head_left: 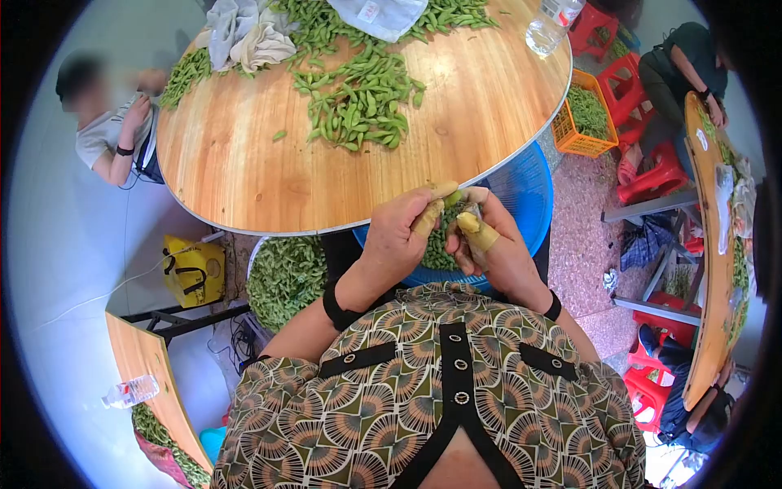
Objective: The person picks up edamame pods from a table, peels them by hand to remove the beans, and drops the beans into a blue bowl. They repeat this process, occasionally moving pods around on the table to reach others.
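Note:
My left hand (pixel 399 232) and my right hand (pixel 498 243) meet just off the near edge of the round wooden table (pixel 236 163). Pinched between their fingertips is a green soybean pod (pixel 453 198). Yellowish wrapping covers both thumbs. Beneath them stands a blue basket (pixel 529 196), partly hidden by my hands, with shelled green beans (pixel 438 254) in its bottom. A loose pile of green pods (pixel 358 106) lies on the table in front of me.
Left of my legs, a tub (pixel 287 281) holds pods or hulls. A yellow bag (pixel 194 270) is farther left. Bottle (pixel 547 33) and cloths (pixel 252 37) lie on the table. An orange crate (pixel 585 122) and red stools (pixel 623 85) stand right. People sit on both sides.

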A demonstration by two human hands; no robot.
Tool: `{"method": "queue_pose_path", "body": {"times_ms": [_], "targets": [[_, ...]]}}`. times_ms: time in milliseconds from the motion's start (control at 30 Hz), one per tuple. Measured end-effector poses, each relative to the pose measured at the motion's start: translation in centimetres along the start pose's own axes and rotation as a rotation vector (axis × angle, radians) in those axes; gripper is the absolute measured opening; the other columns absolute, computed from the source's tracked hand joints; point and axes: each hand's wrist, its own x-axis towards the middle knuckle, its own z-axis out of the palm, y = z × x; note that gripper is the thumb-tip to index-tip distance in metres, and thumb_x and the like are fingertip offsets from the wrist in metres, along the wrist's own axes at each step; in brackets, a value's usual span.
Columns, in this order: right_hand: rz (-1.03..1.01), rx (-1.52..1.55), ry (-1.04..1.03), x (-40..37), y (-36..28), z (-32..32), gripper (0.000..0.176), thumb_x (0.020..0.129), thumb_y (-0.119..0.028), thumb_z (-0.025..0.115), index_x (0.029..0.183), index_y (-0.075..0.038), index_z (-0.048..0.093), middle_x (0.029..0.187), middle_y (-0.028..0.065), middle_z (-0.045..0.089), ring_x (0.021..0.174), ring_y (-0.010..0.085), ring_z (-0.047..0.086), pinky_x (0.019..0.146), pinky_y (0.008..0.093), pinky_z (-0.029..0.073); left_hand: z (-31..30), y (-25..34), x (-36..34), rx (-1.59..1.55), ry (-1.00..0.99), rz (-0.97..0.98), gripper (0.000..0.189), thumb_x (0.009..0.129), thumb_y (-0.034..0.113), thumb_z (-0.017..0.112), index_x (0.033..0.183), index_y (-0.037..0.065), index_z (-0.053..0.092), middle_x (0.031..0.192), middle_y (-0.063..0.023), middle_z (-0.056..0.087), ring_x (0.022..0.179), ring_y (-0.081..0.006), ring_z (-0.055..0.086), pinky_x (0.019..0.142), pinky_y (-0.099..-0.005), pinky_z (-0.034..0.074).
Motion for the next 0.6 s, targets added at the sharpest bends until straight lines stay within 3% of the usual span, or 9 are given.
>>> {"method": "queue_pose_path", "body": {"times_ms": [67, 167, 233, 267, 333, 367, 467, 533, 600], "targets": [[0.01, 0.01, -0.003, 0.0, -0.1, 0.0, 0.026, 0.1, -0.02, 0.047, 0.123, -0.008, 0.045, 0.078, 0.0044, 0.059, 0.051, 0.0088, 0.05, 0.043, 0.0198, 0.035, -0.2, -0.3, 0.0, 0.013, -0.008, 0.0, 0.026, 0.095, 0.006, 0.051, 0.117, -0.001, 0.062, 0.078, -0.0063, 0.059, 0.065, -0.0132, 0.056, 0.059, -0.0262, 0.045], [0.039, 0.111, -0.061, 0.0, -0.1, -0.3, 0.027, 0.1, -0.019, 0.047, 0.124, -0.008, 0.046, 0.076, 0.004, 0.058, 0.048, 0.0082, 0.047, 0.042, 0.0193, 0.034, -0.8, -0.3, -0.1, 0.257, -0.014, 0.228, 0.025, 0.096, 0.007, 0.051, 0.117, 0.0, 0.063, 0.075, -0.0041, 0.058, 0.065, -0.0112, 0.055, 0.057, -0.0258, 0.044], [0.06, 0.205, -0.113, -0.1, -0.1, -0.9, 0.028, 0.099, -0.018, 0.048, 0.125, -0.008, 0.046, 0.074, 0.0038, 0.058, 0.046, 0.0078, 0.045, 0.04, 0.0191, 0.033, -1.3, 1.6, -0.2, -0.288, -0.173, -0.207, 0.023, 0.098, 0.009, 0.051, 0.115, 0.001, 0.064, 0.079, -0.0019, 0.058, 0.066, -0.0081, 0.055, 0.055, -0.0237, 0.043], [0.146, 0.313, -0.185, -0.1, -0.2, -1.5, 0.029, 0.099, -0.018, 0.048, 0.126, -0.008, 0.047, 0.073, 0.004, 0.057, 0.043, 0.0077, 0.043, 0.038, 0.0191, 0.032, -1.3, 1.2, -0.3, -0.291, -0.174, -0.212, 0.023, 0.098, 0.009, 0.051, 0.115, 0.001, 0.064, 0.079, -0.0019, 0.058, 0.066, -0.0081, 0.055, 0.055, -0.0237, 0.043], [0.246, 0.479, -0.264, 0.2, 0.4, -2.3, 0.033, 0.098, -0.019, 0.049, 0.129, -0.007, 0.046, 0.069, 0.0047, 0.056, 0.037, 0.0075, 0.038, 0.032, 0.0194, 0.028, -1.1, -0.2, -0.3, -1.144, -0.247, -0.733, 0.019, 0.096, 0.007, 0.054, 0.112, -0.001, 0.063, 0.079, -0.0002, 0.058, 0.068, -0.0101, 0.055, 0.059, -0.0243, 0.045], [0.247, 0.48, -0.258, 0.2, 0.4, -2.4, 0.033, 0.098, -0.019, 0.049, 0.129, -0.007, 0.046, 0.069, 0.0047, 0.056, 0.037, 0.0075, 0.038, 0.032, 0.0194, 0.028, -0.9, -0.8, -0.5, -1.148, -0.251, -0.737, 0.019, 0.096, 0.007, 0.054, 0.112, -0.001, 0.063, 0.079, -0.0002, 0.058, 0.068, -0.0101, 0.055, 0.059, -0.0243, 0.045], [0.277, 0.514, -0.208, 0.2, 0.3, -2.6, 0.031, 0.098, -0.019, 0.048, 0.127, -0.007, 0.046, 0.068, 0.0048, 0.056, 0.037, 0.0077, 0.039, 0.033, 0.0197, 0.029, -0.5, -1.5, -0.4, -0.997, -0.329, -0.564, 0.02, 0.097, 0.012, 0.056, 0.112, 0.002, 0.064, 0.092, -0.0028, 0.061, 0.073, -0.0086, 0.059, 0.058, -0.0232, 0.046], [0.269, 0.436, -0.1, 0.0, 0.0, -2.7, 0.025, 0.099, -0.018, 0.047, 0.122, -0.007, 0.047, 0.068, 0.005, 0.057, 0.039, 0.009, 0.041, 0.034, 0.0202, 0.029, 0.1, -1.2, -0.3, -0.057, -0.083, -0.045, 0.019, 0.092, 0.012, 0.064, 0.107, 0.001, 0.065, 0.093, -0.004, 0.064, 0.078, -0.0127, 0.062, 0.063, -0.0266, 0.05], [0.259, 0.353, -0.063, -0.1, -0.2, -2.3, 0.022, 0.099, -0.017, 0.046, 0.119, -0.008, 0.047, 0.069, 0.0053, 0.058, 0.039, 0.0097, 0.042, 0.034, 0.0203, 0.029, 0.2, -0.6, 0.0, 0.121, -0.068, 0.101, 0.019, 0.09, 0.011, 0.066, 0.105, 0.001, 0.065, 0.092, -0.0044, 0.065, 0.079, -0.0147, 0.063, 0.064, -0.0283, 0.051]]}}
